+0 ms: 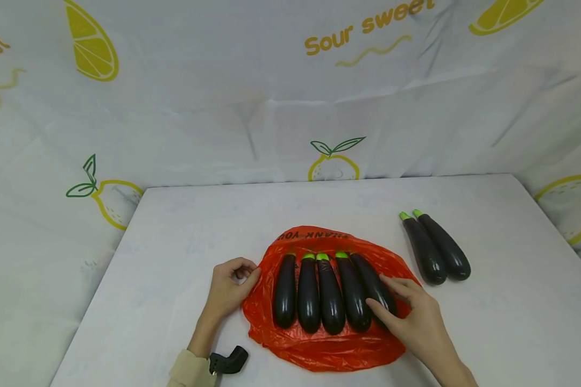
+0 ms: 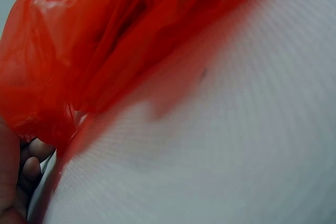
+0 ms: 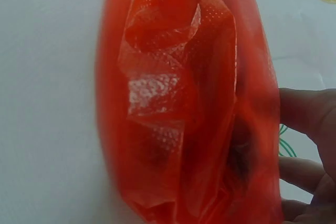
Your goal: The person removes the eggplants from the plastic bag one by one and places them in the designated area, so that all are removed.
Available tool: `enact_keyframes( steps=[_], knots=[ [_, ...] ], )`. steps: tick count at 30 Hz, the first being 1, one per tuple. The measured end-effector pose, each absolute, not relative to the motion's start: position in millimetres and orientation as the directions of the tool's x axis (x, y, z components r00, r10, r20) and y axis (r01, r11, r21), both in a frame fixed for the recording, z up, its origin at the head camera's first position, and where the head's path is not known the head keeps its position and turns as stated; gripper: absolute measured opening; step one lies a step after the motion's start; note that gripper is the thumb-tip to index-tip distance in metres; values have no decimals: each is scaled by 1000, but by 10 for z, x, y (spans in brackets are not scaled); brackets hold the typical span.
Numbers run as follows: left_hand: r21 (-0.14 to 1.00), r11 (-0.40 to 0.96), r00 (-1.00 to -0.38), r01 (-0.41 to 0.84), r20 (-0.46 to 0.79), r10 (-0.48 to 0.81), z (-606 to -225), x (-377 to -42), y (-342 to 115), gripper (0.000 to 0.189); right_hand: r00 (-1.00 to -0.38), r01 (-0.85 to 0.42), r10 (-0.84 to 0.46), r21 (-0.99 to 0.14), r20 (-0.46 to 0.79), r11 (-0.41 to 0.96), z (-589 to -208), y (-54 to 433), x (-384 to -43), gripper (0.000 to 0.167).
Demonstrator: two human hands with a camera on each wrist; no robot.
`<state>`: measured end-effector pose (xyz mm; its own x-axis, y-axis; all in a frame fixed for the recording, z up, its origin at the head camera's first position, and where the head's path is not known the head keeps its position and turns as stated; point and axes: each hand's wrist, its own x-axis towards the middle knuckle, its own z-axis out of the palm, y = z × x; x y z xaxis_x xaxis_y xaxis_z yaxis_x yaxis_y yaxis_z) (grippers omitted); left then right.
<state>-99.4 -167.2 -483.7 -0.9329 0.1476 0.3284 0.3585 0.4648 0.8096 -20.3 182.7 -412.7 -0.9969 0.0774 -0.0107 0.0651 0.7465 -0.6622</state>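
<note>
Left hand (image 1: 229,285): grip narrow, pinching the left edge of the red bag (image 1: 329,355)
Right hand (image 1: 418,317): grip holding the rightmost eggplant (image 1: 374,282) between thumb and fingers
Eggplant row (image 1: 332,301): five side by side, within the bag's outline
Eggplant pair (image 1: 426,250): on the tabletop (image 1: 126,301), beyond the bag's right side

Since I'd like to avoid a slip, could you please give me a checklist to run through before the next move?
1. Left hand holding the red bag at its left edge: ok.
2. Five eggplants side by side in the open bag: ok.
3. Right hand clear of the eggplants: not ok, it is at the rightmost one in the bag.
4. Two loose eggplants in the bag: not ok, they lie on the table to its right.
5. Bag's underside free of tears: cannot tell, hidden.
</note>
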Motion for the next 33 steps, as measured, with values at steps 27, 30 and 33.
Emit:
enact_keyframes(
  steps=[27,30,33],
  knots=[
    [805,470,-931,363,332,150,-4838,-992,-1672,3,-996,74,93,-664,-8,744,-4170,1822,-221,50],
    [800,473,-929,368,340,148,-4844,-996,-1672,4,-995,76,97,-666,-6,742,-4155,1819,-215,50],
    [797,474,-926,375,348,147,-4842,-1001,-1672,6,-995,77,99,-664,-4,744,-4134,1816,-210,50]
  ],
)
